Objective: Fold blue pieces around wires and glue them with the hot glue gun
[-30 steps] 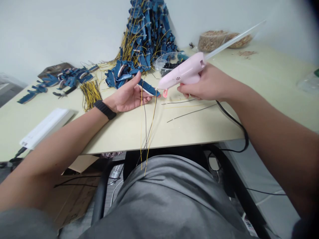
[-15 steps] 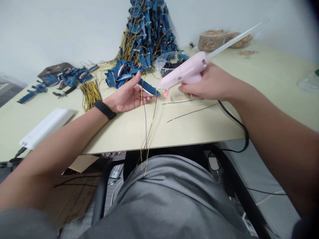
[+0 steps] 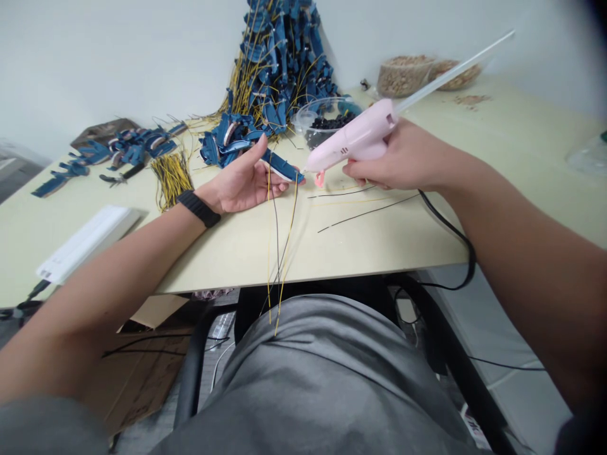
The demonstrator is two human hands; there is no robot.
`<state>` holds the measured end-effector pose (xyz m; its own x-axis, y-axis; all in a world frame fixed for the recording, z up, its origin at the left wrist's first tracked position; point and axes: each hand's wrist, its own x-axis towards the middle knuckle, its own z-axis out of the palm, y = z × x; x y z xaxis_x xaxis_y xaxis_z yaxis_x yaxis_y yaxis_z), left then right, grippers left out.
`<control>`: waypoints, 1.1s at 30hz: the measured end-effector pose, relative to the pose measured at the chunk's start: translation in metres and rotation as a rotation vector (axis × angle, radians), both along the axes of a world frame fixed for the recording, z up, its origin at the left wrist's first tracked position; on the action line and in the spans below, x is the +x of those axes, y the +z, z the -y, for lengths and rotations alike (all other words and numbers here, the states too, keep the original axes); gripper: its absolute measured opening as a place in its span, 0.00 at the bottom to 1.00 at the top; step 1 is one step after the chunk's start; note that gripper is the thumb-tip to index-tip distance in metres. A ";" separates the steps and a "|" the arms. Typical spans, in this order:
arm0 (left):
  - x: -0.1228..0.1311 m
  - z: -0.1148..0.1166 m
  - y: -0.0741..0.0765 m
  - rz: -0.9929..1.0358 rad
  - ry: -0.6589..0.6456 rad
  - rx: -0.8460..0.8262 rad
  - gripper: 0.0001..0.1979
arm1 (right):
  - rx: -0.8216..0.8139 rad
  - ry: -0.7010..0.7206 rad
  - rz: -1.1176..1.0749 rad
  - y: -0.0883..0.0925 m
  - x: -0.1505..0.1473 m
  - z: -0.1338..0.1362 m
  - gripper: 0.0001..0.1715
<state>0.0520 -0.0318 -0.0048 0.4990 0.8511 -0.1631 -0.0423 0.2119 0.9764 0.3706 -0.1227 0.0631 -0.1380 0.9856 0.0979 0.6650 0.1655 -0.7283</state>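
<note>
My left hand (image 3: 250, 178), palm up with the thumb raised, holds a blue strip with a pale edge (image 3: 284, 165) along its fingers. Thin yellow and black wires (image 3: 279, 253) hang from the strip past the table edge to the grey shirt. My right hand (image 3: 396, 158) is wrapped round the handle of a pink glue gun (image 3: 353, 136); a clear glue stick (image 3: 458, 76) juts from its back. The gun's nozzle points left, close to the strip's right end. Whether it touches the strip I cannot tell.
Behind my left hand lie blue pieces (image 3: 225, 142) and a yellow-black wire bundle (image 3: 171, 180). A tall blue heap (image 3: 284, 63) leans on the wall beside a tub of black bits (image 3: 327, 126). Pliers (image 3: 122, 177), a white power strip (image 3: 88, 243) and the gun's black cord (image 3: 455, 234) are around.
The glue gun and my right hand have shifted slightly to the right, so the nozzle sits a little farther from the strip's end. My left hand and the strip stay nearly still.
</note>
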 end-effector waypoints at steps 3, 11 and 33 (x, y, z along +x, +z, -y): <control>0.001 0.002 0.001 0.030 0.001 -0.013 0.51 | -0.020 -0.008 0.032 0.001 -0.001 0.001 0.17; 0.002 0.003 0.003 0.000 0.023 -0.011 0.52 | -0.021 0.000 0.011 0.003 0.000 0.005 0.18; 0.004 0.005 0.004 -0.011 -0.001 0.020 0.38 | -0.027 0.023 -0.010 0.004 -0.003 0.007 0.22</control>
<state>0.0556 -0.0368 -0.0003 0.4983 0.8536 -0.1515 -0.0316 0.1926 0.9808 0.3681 -0.1295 0.0672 -0.1598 0.9844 0.0733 0.6539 0.1612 -0.7392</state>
